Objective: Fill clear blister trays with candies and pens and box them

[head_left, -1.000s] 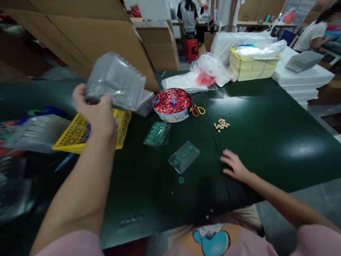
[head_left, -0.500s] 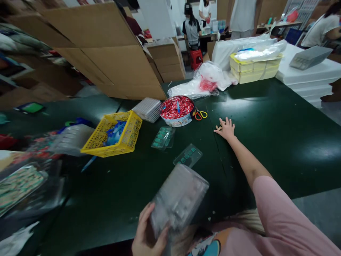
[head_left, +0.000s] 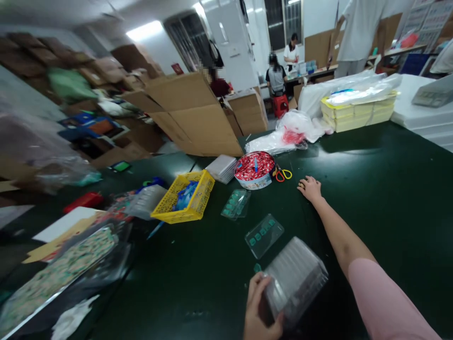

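Note:
My left hand (head_left: 260, 309) grips a block of clear plastic trays (head_left: 295, 281), which looks like a stack and is blurred. Its fingers and thumb close on the near left end. My right hand (head_left: 310, 189) rests on the dark green table with its fingers apart and slightly bent, holding nothing visible. Between the hands lies a clear plastic tray (head_left: 260, 245) with a row of several green squares. A second such tray (head_left: 234, 204), also with green pieces, is farther off. Beside the held stack sits a small round green piece (head_left: 257, 267).
A round tin of red wrapped pieces (head_left: 255, 171) stands near scissors (head_left: 283, 174). Left of it are a flat clear stack (head_left: 222, 168) and a yellow basket (head_left: 183, 217) with blue items. A cardboard sheet (head_left: 198, 118) rises behind. Plastic bags and a yellow bundle (head_left: 357, 113) lie at the back.
My view has tilted up and swung left. My left hand has lifted the plastic stack away from my lap and over the table. My right hand's fingers are less spread.

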The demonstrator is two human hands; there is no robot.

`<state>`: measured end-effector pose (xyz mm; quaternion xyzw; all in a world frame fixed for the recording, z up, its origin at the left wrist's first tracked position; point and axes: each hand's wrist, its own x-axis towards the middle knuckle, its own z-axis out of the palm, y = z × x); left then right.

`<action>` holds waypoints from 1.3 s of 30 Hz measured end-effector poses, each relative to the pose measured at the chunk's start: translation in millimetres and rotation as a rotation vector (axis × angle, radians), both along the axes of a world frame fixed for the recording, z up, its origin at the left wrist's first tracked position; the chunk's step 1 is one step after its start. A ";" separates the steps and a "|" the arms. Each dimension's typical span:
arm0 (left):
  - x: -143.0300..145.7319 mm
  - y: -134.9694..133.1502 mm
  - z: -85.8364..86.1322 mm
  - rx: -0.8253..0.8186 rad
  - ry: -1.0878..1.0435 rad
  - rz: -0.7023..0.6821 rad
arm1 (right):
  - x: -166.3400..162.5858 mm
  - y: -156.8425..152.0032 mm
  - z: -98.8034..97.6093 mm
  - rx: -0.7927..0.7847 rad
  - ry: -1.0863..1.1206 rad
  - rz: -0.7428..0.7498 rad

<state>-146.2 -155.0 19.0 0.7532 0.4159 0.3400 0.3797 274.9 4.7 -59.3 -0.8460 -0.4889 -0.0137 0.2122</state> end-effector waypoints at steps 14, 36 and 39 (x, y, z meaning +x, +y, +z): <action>46.1 -46.0 -2.3 0.037 0.219 -0.102 | -24.6 -127.9 63.2 0.614 0.679 -0.081; 140.8 7.7 52.4 0.237 0.588 -0.586 | -195.0 -279.7 79.5 0.605 1.721 -0.110; 140.4 5.1 56.0 0.217 0.607 -0.579 | -189.8 -279.3 81.1 0.534 1.801 -0.134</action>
